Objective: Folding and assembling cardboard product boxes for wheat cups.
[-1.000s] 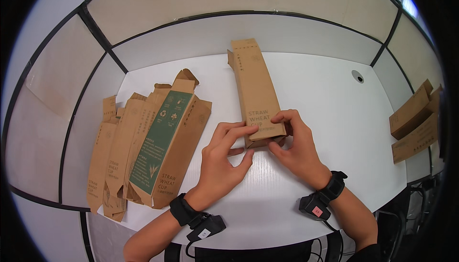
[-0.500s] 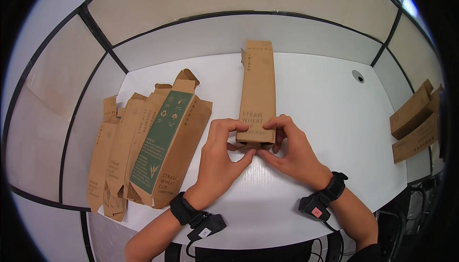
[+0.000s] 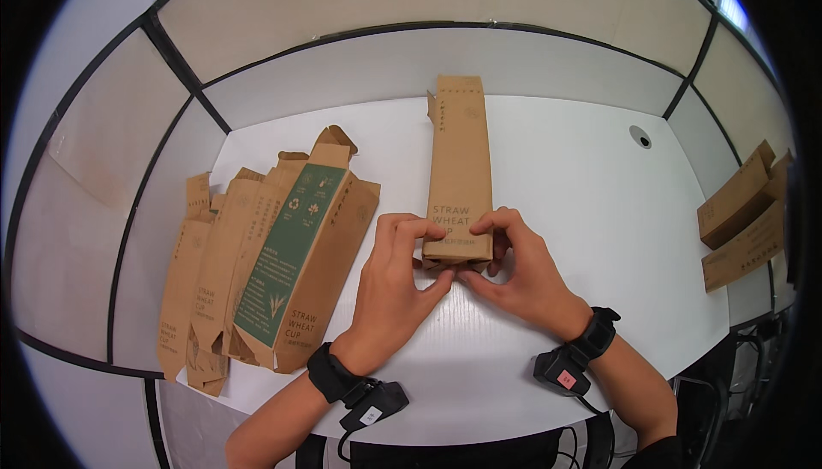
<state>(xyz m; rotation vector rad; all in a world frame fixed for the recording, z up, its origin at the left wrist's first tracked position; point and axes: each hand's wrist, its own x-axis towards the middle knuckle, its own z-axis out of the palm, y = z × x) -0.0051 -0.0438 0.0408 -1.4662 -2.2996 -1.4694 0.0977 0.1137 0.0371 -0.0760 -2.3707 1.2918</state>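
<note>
Fingers [image 3: 421, 227] of L hand [image 3: 381, 280] & R hand [image 3: 538, 282] pinch near end of long kraft carton [image 3: 462, 161], mid-table & pointing away; index tips on top, thumbs close together by end flap [image 3: 458, 260]. Risk (est.): uneven thumb pressure could crease flap or let it pop out; over-squeezing could buckle walls. Far L side flap [image 3: 431, 107], sticking out, might snag. Further L: overlapping kraft boxes [image 3: 227, 272], one w/ green panel [image 3: 295, 238].
</note>
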